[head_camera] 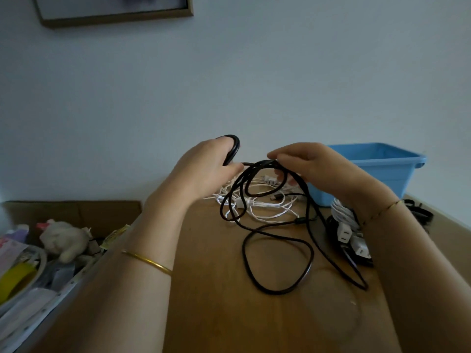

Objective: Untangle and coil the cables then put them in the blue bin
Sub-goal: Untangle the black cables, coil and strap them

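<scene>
Black, probably light and springy, the cable [312,254] sprawls in loops on the tabletop [216,314], its upper end gripped as a small coil by the left hand [206,169], several strands pinched by the right hand [318,166].

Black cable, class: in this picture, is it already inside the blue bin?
No: the left hand and right hand hold the black cable over the table, loops trailing on it, outside the blue bin.

A single head-worn wide-angle view looks forward and down, close over the counter [216,314], toward the wall [254,85] behind
</scene>
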A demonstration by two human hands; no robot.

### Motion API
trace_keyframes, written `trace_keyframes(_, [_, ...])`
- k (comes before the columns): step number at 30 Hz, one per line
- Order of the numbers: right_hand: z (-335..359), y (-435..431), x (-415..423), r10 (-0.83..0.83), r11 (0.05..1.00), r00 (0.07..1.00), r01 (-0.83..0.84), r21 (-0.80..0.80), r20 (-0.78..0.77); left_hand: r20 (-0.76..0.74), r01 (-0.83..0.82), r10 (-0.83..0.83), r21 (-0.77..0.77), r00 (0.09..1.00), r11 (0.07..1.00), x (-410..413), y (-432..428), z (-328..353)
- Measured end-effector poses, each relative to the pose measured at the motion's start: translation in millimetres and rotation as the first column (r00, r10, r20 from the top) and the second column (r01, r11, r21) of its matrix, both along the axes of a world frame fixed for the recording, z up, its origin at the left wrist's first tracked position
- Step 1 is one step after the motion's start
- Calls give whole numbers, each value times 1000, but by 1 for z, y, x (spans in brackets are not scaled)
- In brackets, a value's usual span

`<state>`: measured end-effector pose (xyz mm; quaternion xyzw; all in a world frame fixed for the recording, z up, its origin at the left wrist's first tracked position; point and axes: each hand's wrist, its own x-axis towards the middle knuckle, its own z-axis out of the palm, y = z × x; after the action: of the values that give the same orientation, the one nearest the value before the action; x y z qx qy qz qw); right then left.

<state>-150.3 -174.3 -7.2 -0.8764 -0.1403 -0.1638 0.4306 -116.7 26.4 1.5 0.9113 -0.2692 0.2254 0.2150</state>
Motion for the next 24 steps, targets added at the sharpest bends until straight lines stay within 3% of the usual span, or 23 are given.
trace_keyframes(4, [4,13,-4,3,996,1000,-1,95,-24,-36,77,-78,-25,996,997,-12,-4,5])
trace_keyframes(8, [10,10,-16,14,999,999,-13,31,-30,-84,105,-119,-154,989,983,-23,-5,12])
trace_keyframes(16, [30,9,-40,-8,999,992,3,40,123,-205,156,-259,-414,944,897,-36,-4,51])
trace_keyframes(21, [45,15,-59,18,977,971,-69,204,239,-197,145,-295,-545,935,826,-46,-4,79])
trace_keyframes(24, [50,18,-66,-9,913,968,-95,398,252,-167,104,-256,-612,952,784,-47,-1,92])
